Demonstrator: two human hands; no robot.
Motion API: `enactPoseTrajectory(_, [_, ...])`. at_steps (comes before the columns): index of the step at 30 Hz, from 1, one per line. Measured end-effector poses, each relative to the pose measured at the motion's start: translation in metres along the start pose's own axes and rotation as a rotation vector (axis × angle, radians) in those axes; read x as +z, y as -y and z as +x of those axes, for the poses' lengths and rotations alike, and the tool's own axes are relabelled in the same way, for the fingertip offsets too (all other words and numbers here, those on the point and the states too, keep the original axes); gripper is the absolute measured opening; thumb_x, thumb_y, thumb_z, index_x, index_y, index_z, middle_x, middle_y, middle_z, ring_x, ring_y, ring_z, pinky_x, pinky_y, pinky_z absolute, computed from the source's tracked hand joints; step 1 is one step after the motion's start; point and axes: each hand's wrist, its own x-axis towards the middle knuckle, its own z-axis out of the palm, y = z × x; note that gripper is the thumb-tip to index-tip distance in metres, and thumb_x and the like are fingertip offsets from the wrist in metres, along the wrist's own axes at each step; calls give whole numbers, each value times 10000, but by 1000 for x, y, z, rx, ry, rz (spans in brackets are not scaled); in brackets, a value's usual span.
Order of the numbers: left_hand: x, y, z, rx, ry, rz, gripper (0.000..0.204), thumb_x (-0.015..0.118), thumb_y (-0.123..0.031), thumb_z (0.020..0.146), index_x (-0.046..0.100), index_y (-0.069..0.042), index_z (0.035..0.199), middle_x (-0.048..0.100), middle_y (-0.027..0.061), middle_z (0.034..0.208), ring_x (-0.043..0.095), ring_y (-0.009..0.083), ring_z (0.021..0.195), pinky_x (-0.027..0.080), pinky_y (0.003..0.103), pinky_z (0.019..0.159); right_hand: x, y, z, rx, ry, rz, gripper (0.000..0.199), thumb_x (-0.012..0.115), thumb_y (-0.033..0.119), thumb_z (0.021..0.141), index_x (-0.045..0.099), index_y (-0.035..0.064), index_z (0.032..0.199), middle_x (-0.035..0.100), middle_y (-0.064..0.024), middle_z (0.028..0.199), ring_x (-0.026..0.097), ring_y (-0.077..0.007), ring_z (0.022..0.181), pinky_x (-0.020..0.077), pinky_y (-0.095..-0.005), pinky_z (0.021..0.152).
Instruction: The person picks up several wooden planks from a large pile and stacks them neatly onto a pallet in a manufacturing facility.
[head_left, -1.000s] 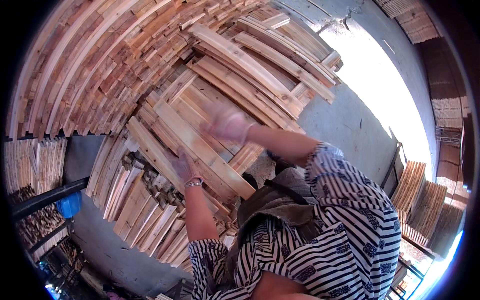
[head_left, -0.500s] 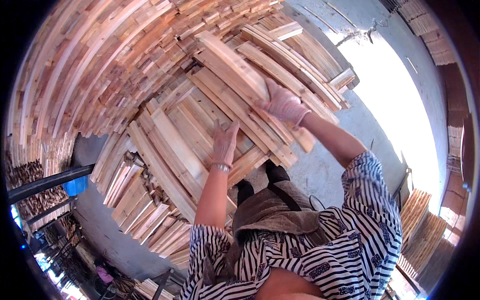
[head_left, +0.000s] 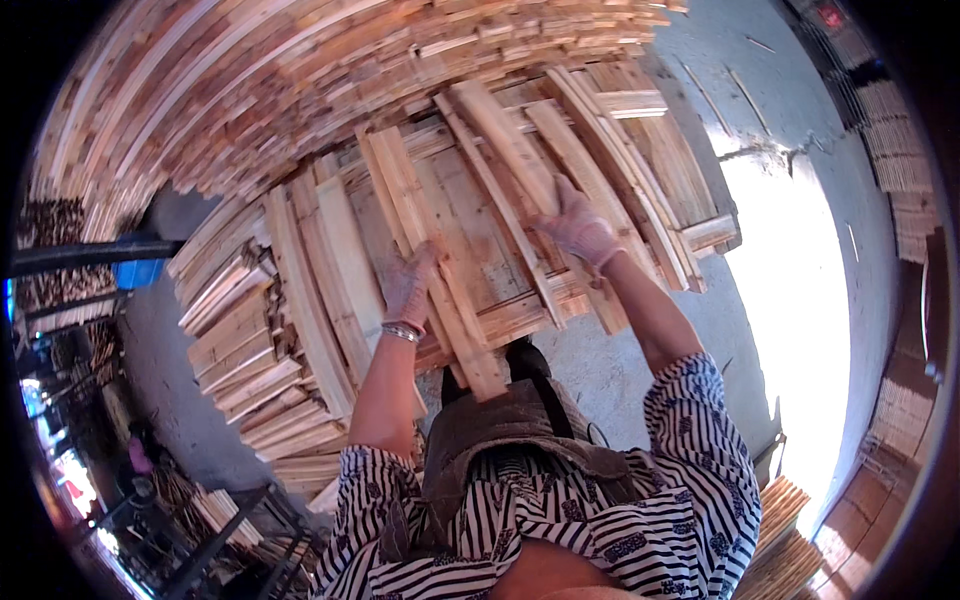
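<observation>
Far L, I noted a blue tub-like container [head_left: 138, 273], contents n/v. Next: short boards [head_left: 262, 385], stacked. L hand [head_left: 405, 290] gripped the left plank [head_left: 460, 320] approx. mid-length, prob. for balance; R hand [head_left: 580, 228] closed over the right plank [head_left: 510, 140], also nr mid, likely same reason. Both planks lay atop the board pile [head_left: 465, 215], roughly lengthwise, presumably for easy grasping. Far R: sunlit floor [head_left: 795, 350].

Left hand [head_left: 408, 288] now on boards [head_left: 405, 185] shifted leftward, apart from the board [head_left: 508, 135] at the right hand [head_left: 578, 228] (from where I stand, planks [head_left: 470, 220] show between)
</observation>
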Motion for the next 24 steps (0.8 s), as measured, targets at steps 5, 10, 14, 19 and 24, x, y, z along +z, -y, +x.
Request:
enactPoseTrajectory(5, [-39,68,38,-180,-274,353,505,615,-337,941,520,41,1263,675,234,1048,645,380,1021,485,449,938,24,43,-64,43,85,202,1045,799,446,772,263,-38,1527,590,-295,1318,601,-367,1223,485,-387,1014])
enactPoseTrajectory(10, [-45,78,22,269,-399,617,607,562,-341,958,428,54,1399,492,300,1384,471,422,1304,388,464,1081,131,78,-62,98,91,20,1111,752,506,817,125,-16,1570,584,-337,1296,611,-418,1186,492,-437,999])
enactPoseTrajectory(14, [-132,61,-4,316,-517,665,610,559,-304,983,384,17,1472,443,266,1452,453,374,1335,371,438,1114,200,48,-29,-52,120,158,920,608,425,948,91,-2,1577,565,-379,1281,594,-454,1183,485,-463,974])
enactPoseTrajectory(19, [-252,71,-19,-145,-358,509,610,612,-234,968,355,17,1462,497,223,1389,498,346,1279,410,392,1091,277,66,-30,-153,186,262,839,544,380,993,76,10,1583,495,-369,1371,528,-464,1250,445,-435,1019])
enactPoseTrajectory(24, [-298,131,-30,-174,-194,92,647,642,-302,969,344,-32,1476,570,170,1332,541,248,1249,448,343,1037,286,119,-43,-127,282,168,860,541,371,992,39,5,1586,330,-324,1532,378,-430,1401,355,-403,1115])
